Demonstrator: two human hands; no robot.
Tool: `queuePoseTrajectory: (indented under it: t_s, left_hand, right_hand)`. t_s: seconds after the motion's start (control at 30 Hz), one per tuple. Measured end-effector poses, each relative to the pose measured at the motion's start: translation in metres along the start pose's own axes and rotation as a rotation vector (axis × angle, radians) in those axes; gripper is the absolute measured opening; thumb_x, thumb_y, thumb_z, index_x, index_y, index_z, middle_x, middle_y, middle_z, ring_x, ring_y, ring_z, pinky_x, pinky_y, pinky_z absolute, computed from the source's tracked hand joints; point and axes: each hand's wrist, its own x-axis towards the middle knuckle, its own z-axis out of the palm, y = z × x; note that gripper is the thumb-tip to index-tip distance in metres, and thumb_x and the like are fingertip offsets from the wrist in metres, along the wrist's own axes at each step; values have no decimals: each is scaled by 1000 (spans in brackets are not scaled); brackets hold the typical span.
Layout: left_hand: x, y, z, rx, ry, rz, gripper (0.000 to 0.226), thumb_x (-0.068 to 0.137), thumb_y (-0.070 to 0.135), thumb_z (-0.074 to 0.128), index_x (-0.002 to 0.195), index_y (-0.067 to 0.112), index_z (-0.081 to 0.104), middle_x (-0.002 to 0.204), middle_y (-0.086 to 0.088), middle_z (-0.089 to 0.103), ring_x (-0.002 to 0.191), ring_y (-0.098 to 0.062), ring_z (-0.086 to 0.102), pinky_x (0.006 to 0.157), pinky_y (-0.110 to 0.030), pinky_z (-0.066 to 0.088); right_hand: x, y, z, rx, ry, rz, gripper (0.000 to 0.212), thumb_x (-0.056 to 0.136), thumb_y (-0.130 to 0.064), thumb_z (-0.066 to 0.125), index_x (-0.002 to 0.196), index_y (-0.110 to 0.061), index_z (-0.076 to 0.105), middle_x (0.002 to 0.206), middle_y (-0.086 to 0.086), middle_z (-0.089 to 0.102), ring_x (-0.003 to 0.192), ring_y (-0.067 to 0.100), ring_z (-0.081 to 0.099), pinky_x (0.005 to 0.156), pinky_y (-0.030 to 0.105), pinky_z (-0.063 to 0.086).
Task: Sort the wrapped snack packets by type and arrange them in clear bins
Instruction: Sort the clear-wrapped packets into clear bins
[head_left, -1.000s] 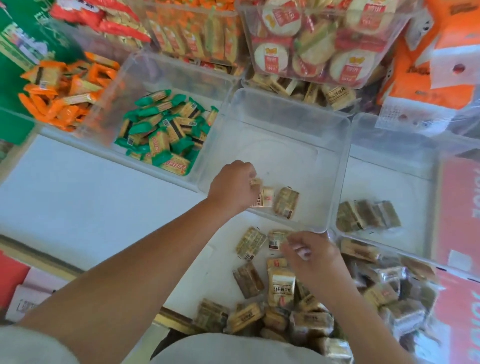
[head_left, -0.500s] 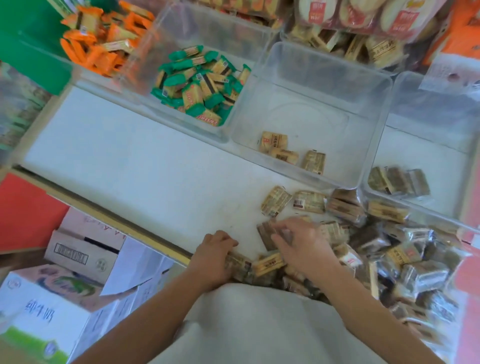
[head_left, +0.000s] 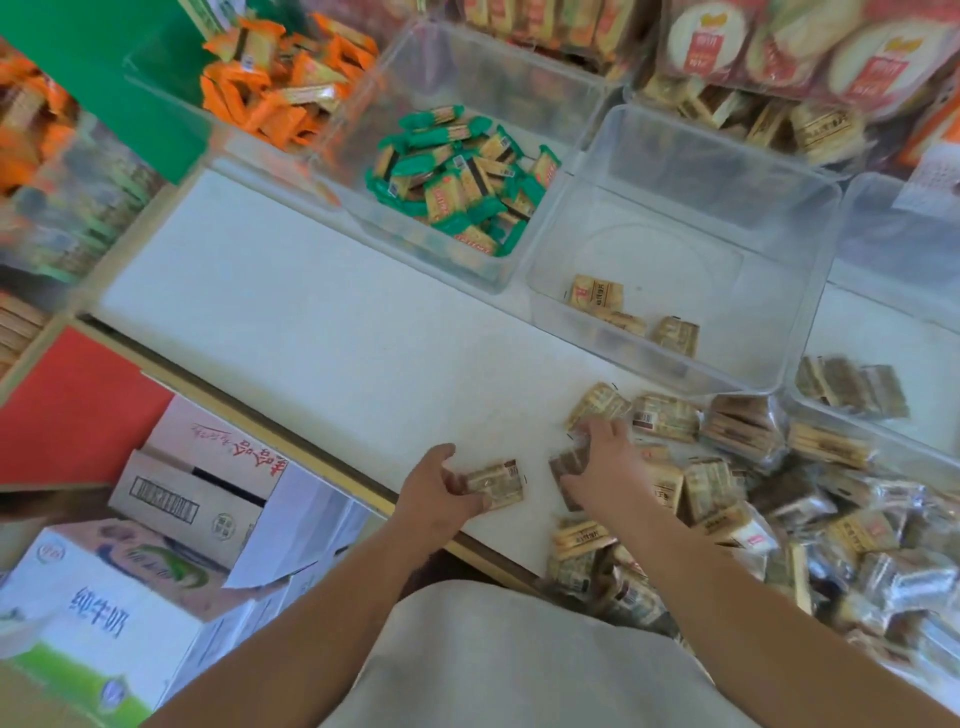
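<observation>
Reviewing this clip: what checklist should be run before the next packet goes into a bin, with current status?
1. Left hand grip on the tan packet: ok, fingers and thumb pinch it.
2. Right hand grip: cannot tell; its fingers lie over the loose pile, blurred.
3. Room in the middle clear bin: ok, only three tan packets on its floor.
4. Held packet matches those three: cannot tell, print blurred.
5. Green packets sit apart, in the neighbouring bin: ok.

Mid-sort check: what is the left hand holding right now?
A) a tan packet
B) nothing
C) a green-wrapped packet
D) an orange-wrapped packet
A: the left hand grips a tan packet above the white counter, beside the loose pile.
</observation>
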Motion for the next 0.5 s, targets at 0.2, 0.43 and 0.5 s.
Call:
queuePoseTrajectory:
  t_s: [0.2,0.43,0.5]
  left_hand:
    - [-2,7,-10,35,-12,40,29,75,29,89,96,29,68,102,5,66,84,-14,59,72,-29,49]
    - [-25,112,-4,-142,31,236,17,92,30,75,103,23,64,93,-5,69,70,-23,68,53,-31,52]
    - [-34,157,1,-237,-4,327,19,96,27,71,112,23,63,97,-5,69,65,-22,70,51,-31,54]
  right_hand:
    - [-24,-5,-38,440,48,27,55,82,-30,82,130,-30,56,113,-6,63,92,12,61,61,20,44]
    - [-66,19,-109,841,319,26,40,84,-40,81,117,-35,60,98,-1,66,79,18,70,64,36,59]
    - [-67,29,-126,992,344,18,35,84,-36,82,115,-31,65,98,4,73,77,22,75,64,40,62]
